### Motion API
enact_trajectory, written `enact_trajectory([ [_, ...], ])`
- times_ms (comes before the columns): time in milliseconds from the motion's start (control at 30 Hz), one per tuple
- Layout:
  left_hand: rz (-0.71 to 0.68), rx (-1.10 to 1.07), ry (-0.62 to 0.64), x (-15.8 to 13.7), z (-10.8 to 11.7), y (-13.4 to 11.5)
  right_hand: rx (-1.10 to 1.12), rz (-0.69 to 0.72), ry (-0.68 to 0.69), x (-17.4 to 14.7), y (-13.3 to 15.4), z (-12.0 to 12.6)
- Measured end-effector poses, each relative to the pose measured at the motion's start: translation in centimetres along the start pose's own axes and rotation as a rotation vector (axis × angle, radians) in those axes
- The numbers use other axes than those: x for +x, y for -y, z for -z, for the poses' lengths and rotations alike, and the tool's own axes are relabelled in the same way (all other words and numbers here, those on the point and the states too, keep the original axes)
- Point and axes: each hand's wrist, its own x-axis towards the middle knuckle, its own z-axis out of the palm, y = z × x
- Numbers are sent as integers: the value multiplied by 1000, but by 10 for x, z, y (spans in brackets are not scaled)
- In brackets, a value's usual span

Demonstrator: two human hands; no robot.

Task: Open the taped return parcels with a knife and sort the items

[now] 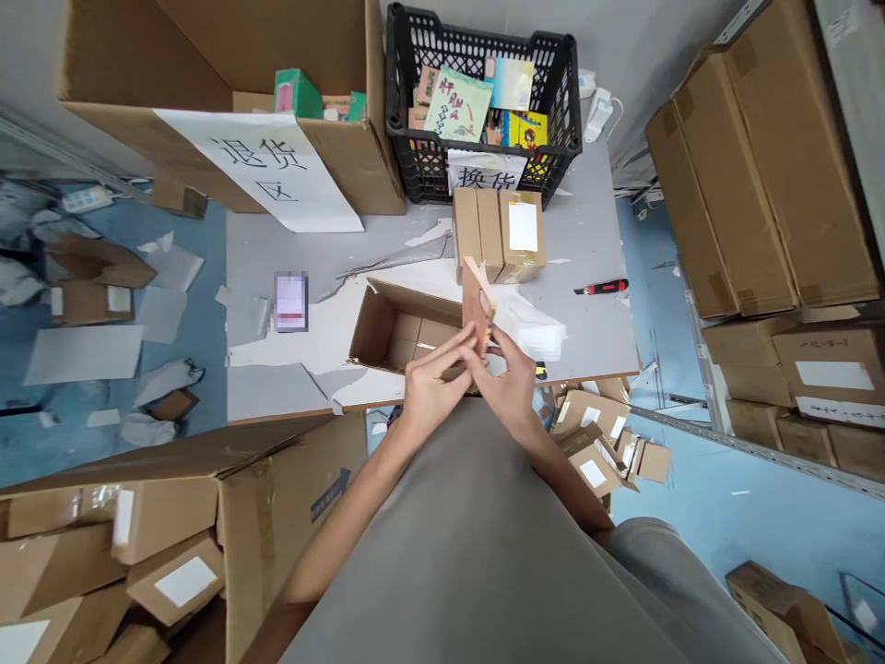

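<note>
- From the head view, the left hand (434, 373) and right hand (510, 378) are both grasping a small orange box (475, 309) by its near end
- Its long axis is pointing away from the body
- The open carton (373, 325) is sitting on the table (587, 341) leftward, nearer the left hand

Orange box (472, 300), lower end partly hidden

Parcel-handling room, stacked cartons (753, 184), labelled boxes (178, 579), paper-strewn worktable (587, 249)
</note>
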Motion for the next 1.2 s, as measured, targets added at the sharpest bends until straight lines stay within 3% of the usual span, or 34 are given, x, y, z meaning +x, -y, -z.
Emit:
enact_trajectory([
  [100,-22,87,-19,-1,0,-2,110,-70,-6,9,-7,12],
  [200,95,60,-145,5,9,2,320,-121,89,18,-11,27],
  [333,311,-213,14,8,19,9,450,-156,185,25,-14,37],
  [400,361,-274,21,7,18,10,471,-153,206,28,-16,37],
  [533,331,-247,-85,3,10,7,445,-138,218,32,-21,35],
  [667,242,-115,-165,1,4,-2,300,-121,49,31,-21,34],
  [733,180,-22,-193,0,-1,-6,290,-118,58,25,-18,31],
  [867,8,120,-134,-6,-17,-11,332,-97,189,15,-12,20],
  [1000,-132,192,-41,-10,-27,-9,383,-95,143,20,-19,19],
  [1100,-82,131,-114,-4,-18,-5,473,-95,162,31,-27,32],
  [1200,94,-59,-179,8,1,0,542,-125,234,37,-33,46],
])
